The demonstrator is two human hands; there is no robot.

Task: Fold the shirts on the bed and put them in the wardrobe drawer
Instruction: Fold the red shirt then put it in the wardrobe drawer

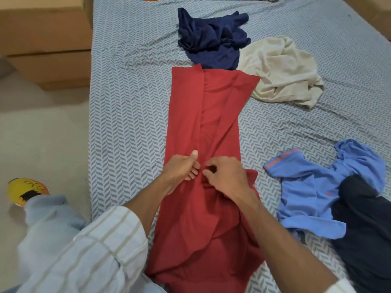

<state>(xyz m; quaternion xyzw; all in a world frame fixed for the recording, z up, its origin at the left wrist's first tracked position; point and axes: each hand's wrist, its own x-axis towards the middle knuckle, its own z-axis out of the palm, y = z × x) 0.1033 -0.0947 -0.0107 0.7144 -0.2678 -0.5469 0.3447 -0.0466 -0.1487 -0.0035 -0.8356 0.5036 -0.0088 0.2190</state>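
We see both grips, left hand (182, 168) and right hand (227, 176), pinching the narrow-folded red shirt (203, 127); bare bed (127, 115) lies beside its left edge.

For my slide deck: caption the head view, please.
Both hands, left hand and right hand, pinch the half-folded red shirt on the bed.
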